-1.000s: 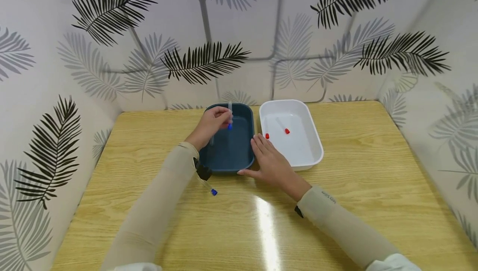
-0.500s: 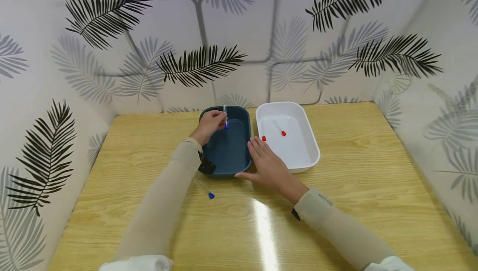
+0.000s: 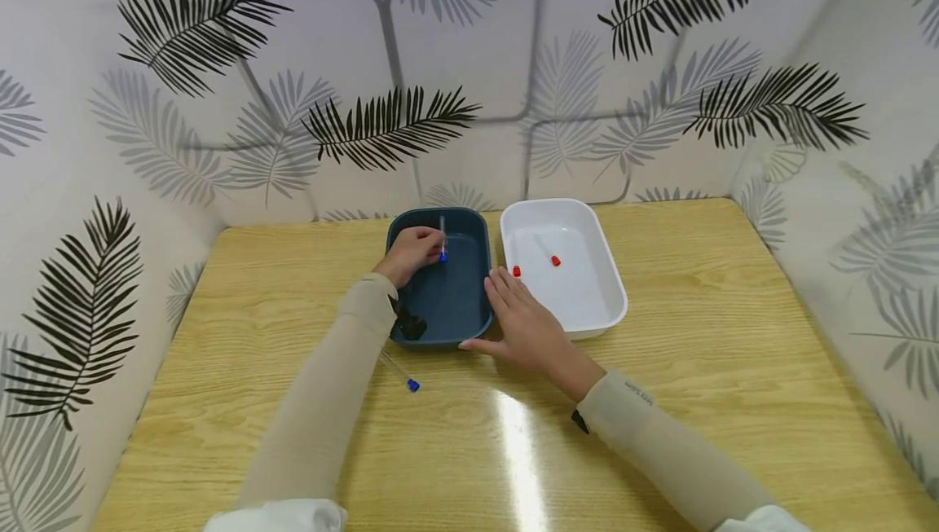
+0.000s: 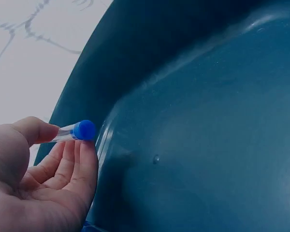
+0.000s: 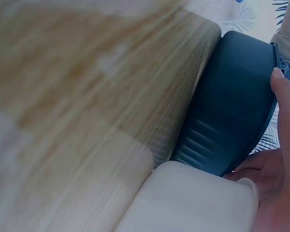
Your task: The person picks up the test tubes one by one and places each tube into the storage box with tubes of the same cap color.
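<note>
My left hand (image 3: pixel 412 253) is over the far left part of a dark blue tray (image 3: pixel 453 312). Between thumb and fingertips it pinches a clear capped tube (image 4: pixel 66 132), whose blue cap points away from the palm in the left wrist view. My right hand (image 3: pixel 526 318) rests against the dark tray's near right corner, its fingers extended along the right rim and its thumb (image 5: pixel 282 84) touching the near rim. Another clear tube with a blue cap (image 3: pixel 413 385) lies on the table in front of the tray, partly hidden by my left forearm.
A white tray (image 3: pixel 612 304) stands right of the dark one. Inside it lie a clear tube with a red cap (image 3: pixel 555 261) and, near its left wall, a second red cap (image 3: pixel 517 271). The wooden table (image 3: pixel 704 336) meets a leaf-patterned wall behind.
My left hand has lowered the blue-capped tube a little, deeper into the dark tray. The right hand keeps its place on the rim. The head view has shifted slightly.
</note>
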